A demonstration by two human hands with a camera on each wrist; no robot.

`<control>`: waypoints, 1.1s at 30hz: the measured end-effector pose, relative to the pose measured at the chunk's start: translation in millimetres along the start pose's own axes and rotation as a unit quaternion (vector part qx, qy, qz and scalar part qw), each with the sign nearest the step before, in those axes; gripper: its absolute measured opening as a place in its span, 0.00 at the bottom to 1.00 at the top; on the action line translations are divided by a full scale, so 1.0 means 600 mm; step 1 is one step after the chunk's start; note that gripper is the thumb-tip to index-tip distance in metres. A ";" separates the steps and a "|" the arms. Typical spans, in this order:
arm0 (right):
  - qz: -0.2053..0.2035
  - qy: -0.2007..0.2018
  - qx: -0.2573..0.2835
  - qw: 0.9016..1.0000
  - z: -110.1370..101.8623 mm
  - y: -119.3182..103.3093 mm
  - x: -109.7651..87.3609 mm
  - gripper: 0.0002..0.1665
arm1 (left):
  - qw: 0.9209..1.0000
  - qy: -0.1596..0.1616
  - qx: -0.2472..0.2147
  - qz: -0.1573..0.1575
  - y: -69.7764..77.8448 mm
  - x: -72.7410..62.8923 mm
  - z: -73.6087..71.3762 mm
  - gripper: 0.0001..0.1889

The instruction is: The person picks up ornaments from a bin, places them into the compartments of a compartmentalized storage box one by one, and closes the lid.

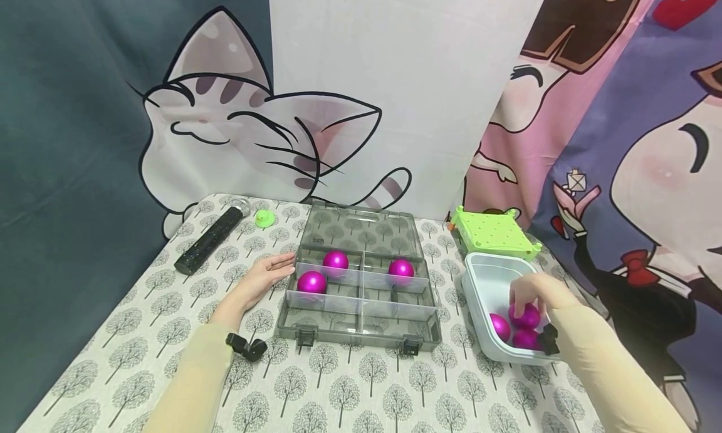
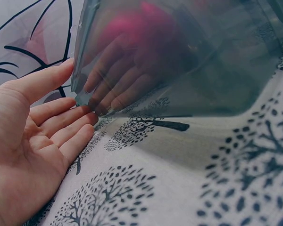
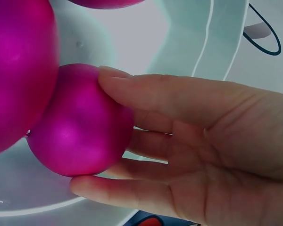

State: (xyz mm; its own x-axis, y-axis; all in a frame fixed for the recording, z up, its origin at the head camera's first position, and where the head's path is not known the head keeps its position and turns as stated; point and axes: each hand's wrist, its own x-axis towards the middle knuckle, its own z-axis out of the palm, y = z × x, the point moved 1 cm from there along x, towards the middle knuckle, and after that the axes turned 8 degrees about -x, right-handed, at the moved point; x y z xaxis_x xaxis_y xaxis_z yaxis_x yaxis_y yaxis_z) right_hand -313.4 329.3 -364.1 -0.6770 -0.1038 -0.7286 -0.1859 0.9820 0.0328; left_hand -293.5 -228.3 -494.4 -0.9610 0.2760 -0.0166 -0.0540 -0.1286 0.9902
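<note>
The right hand (image 1: 533, 290) reaches down into the pale basin (image 1: 493, 273) and holds one magenta ball (image 3: 80, 122), its thumb laid on one side and the fingers spread round the other. The left hand (image 1: 261, 284) holds nothing; its fingers are extended, nearly straight, with the tips at the left side of the divided case (image 1: 361, 339).

The gripped ball lies directly under the right hand's fingers, towards the near end of the basin. It is round, so it has no long axis to line up. The right hand is plainly the nearer one; from the left hand the ball lies well off to the right, beyond the whole width of the case. The case stands between the two hands, to the left of the basin and apart from it.

Two loose balls (image 1: 499, 327) share the basin, close beside the gripped one. In the case, with its smoky lid (image 1: 363, 229) tipped back, one ball sits in the back left compartment, one in the middle left and one in the back right.

Farther out on the tree-print worktop (image 1: 344, 395) are a black microphone (image 1: 209, 242), a green toy duck (image 1: 264, 218) and a lime-green stand (image 1: 493, 230) behind the basin.
</note>
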 end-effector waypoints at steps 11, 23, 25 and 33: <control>-0.019 0.035 0.046 0.998 -0.018 -0.007 -0.020 0.14 | 1.000 0.007 -0.007 -0.002 -0.002 0.002 0.002 0.33; -0.062 0.121 0.034 0.990 -0.061 -0.012 -0.042 0.25 | 1.000 0.003 0.001 0.002 -0.001 0.001 0.000 0.33; -0.071 0.146 0.031 0.986 -0.068 -0.014 -0.044 0.25 | 1.000 0.002 0.003 0.003 0.000 0.001 0.000 0.33; -0.112 0.285 -0.018 0.952 -0.094 -0.032 -0.047 0.25 | 1.000 0.006 0.001 0.000 0.000 0.001 0.001 0.33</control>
State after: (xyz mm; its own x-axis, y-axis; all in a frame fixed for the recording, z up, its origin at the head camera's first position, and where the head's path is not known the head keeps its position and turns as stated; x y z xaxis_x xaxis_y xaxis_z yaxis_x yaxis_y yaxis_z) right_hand -331.0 304.7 -305.5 -0.8921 -0.3880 -0.2316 -0.3875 0.9205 -0.0495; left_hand -294.0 -227.4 -494.3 -0.9642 0.2646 -0.0184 -0.0537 -0.1266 0.9905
